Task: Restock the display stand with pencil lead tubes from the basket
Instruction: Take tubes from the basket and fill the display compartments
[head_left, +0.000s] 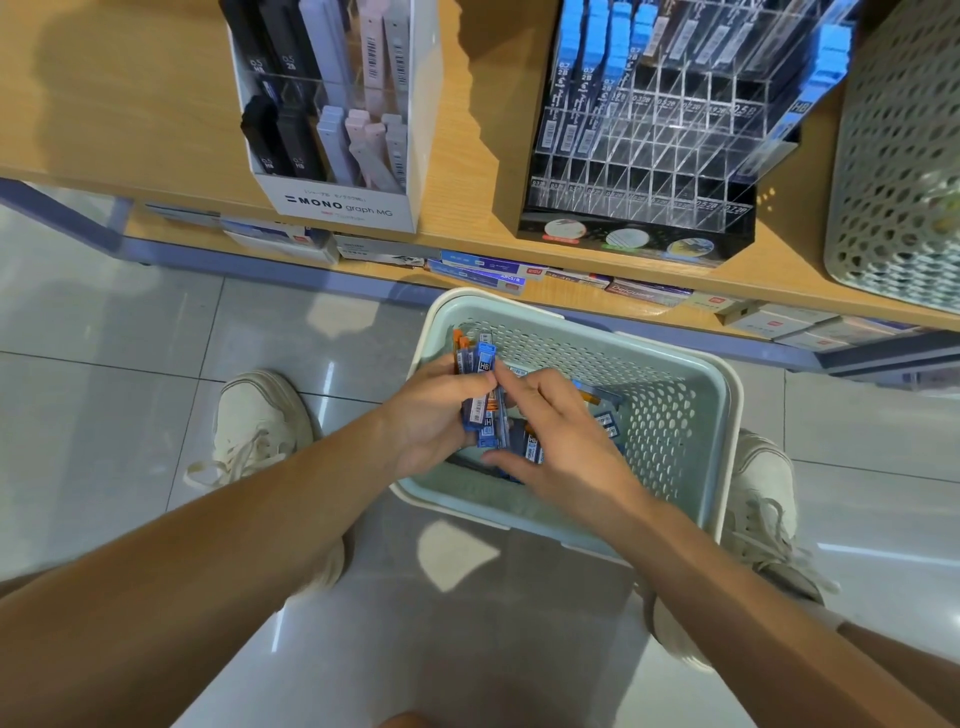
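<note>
Both forearms reach down over a pale green basket (691, 415) on the tiled floor, hands meeting above its left half. The left hand (436, 415) is palm-up, fingers (470, 382) curled closed around a fanned bundle of pencil lead tubes (480, 384), blue and orange caps poking out beyond the fingertips. The right hand (561, 441) is angled in from the right, its thumb and forefinger pinching the same bundle, other fingers loosely bent. More tubes lie in the basket beneath the right fingers. Beyond the fingertips, on the wooden shelf, stands the clear acrylic display stand (670, 156), partly filled.
</note>
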